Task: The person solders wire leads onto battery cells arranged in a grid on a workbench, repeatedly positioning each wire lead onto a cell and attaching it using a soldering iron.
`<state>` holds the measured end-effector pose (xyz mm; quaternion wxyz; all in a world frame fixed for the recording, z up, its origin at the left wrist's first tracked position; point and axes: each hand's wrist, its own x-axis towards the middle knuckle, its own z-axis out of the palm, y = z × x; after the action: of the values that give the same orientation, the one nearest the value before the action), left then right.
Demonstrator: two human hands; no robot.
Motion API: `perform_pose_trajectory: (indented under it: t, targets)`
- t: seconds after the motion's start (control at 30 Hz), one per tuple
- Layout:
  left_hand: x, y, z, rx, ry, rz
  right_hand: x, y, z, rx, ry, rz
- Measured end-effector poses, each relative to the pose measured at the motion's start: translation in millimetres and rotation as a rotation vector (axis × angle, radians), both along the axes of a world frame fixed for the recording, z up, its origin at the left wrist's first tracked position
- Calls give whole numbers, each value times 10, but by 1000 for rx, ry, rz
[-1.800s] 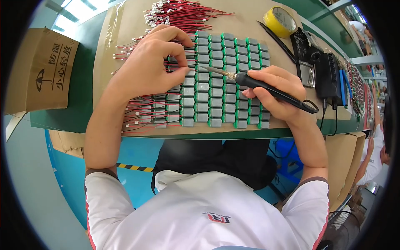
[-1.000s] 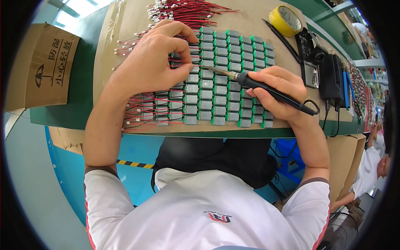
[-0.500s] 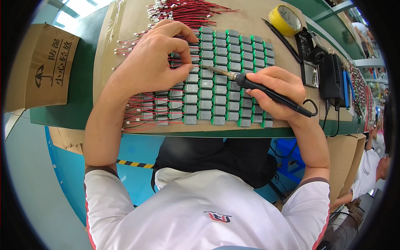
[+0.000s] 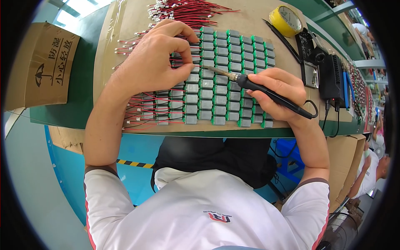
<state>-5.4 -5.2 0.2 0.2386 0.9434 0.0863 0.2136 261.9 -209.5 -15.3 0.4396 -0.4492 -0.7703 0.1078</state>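
Note:
Rows of small grey battery cells with green circuit boards cover the middle of the work surface. Over their left columns, my left hand is closed, thumb and fingertip pinching a thin red wire whose end lies at a green board. In my right hand is a black-handled soldering iron, gripped like a pen. Its tip points left and meets, or nearly meets, the wire end just beside my left thumb. Red and black wires with white plugs trail from the left columns, partly hidden under my left hand.
A bundle of red wires lies at the back. To the right are yellow tape, black tweezers, an iron stand and a black power unit with cables. A cardboard box stands left. Another person sits far right.
Both my hands and the iron stay almost in place over the same board. At the far right, the other person's arm has moved upward.

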Motion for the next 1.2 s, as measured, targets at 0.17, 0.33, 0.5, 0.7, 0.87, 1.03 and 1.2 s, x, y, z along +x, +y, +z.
perform_pose_trajectory:
  t: [0.17, 0.33, 0.5, 0.7, 0.87, 1.03, 1.2]
  targets:
    - [2, -3, -9, -11, 2, 7, -2, 5, -2, 9, -5, 1]
    - [-3, 2, -5, -1, 2, 4, -5, -1, -1, 15, -11, 2]
    - [8, -1, -1, -14, 2, 7, 0, -11, 2, 11, -6, -8]
    - [14, -5, 19, -27, 3, 17, 31, -22, -6, 13, 94, -72]
    - [-5, -18, 28, -74, 17, 20, 114, 200, 198, 90, 68, -152]
    - [1, -18, 36, -91, 11, 11, 319, 802, 227, 63, -79, -188]
    - [1, -5, 10, -96, 1, 11, 556, 1393, 26, 159, -360, -220]
